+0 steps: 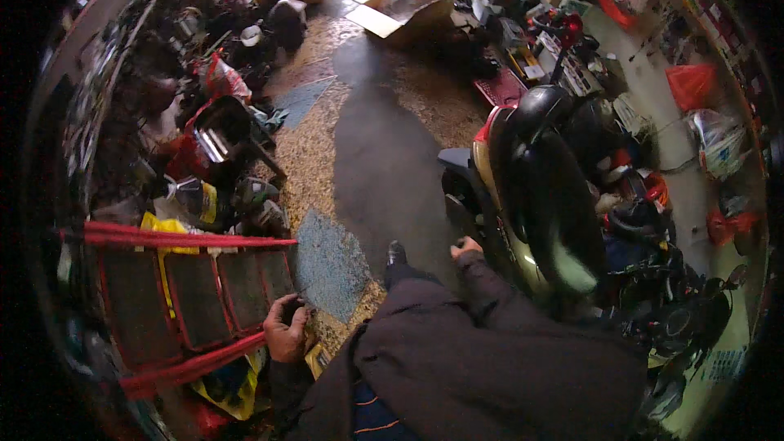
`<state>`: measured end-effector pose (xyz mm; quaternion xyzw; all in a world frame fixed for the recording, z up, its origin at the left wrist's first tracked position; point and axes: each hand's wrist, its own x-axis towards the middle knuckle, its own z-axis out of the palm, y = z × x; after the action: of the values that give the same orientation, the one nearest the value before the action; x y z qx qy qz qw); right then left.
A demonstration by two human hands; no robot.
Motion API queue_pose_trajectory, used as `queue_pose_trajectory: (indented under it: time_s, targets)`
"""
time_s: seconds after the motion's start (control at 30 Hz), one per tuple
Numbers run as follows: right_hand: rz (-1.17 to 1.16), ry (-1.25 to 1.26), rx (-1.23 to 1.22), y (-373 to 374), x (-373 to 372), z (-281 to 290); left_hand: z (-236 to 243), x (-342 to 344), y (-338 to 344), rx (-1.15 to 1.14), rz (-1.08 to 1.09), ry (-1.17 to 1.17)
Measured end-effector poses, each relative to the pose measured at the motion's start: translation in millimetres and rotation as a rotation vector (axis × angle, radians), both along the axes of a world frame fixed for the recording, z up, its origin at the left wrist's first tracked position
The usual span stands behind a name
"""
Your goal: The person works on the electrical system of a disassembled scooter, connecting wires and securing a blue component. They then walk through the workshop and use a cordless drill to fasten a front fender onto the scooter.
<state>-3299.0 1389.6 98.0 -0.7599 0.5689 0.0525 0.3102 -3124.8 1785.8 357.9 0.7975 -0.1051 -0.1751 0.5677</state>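
Left hand [286, 328] is closing around a small dark object beside the red rack [188, 286], perhaps steadying; right hand [467, 247], grip unclear, is reaching toward the scooter [539, 196].

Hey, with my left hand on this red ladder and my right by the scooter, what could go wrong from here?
1. Your left hand grips the lower rail of the red step ladder, which lies on its side amid clutter; moving it may snag or topple the dark jug beside it.
2. Your right hand is close to the scooter; leaning on it might tip it.
3. The blue mat by your shoe could slip underfoot.
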Motion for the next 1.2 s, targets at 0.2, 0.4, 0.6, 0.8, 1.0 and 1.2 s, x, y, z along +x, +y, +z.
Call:
queue_pose_trajectory:
  time_s: [0.2,0.4,0.6,0.8,1.0,1.2]
  targets:
    - [0.116,-0.264,-0.033,-72,167,56,19,93,-94,-0.074,-0.050,0.021]
    - [-0.028,-0.336,0.052,-131,242,92,16,173,-170,-0.039,-0.231,0.111]
    - [-0.125,-0.111,-0.022,-164,223,37,0,279,-233,-0.031,-0.344,0.116]
    - [-0.354,-0.063,0.005,-196,229,0,74,438,-329,-0.210,-0.430,-0.075]
    - [-0.527,-0.226,0.102,-232,280,-17,197,526,-435,-0.647,-0.492,-0.627]
    - [-0.664,-0.096,0.207,-284,329,-22,221,584,-530,-0.732,-0.571,-0.751]
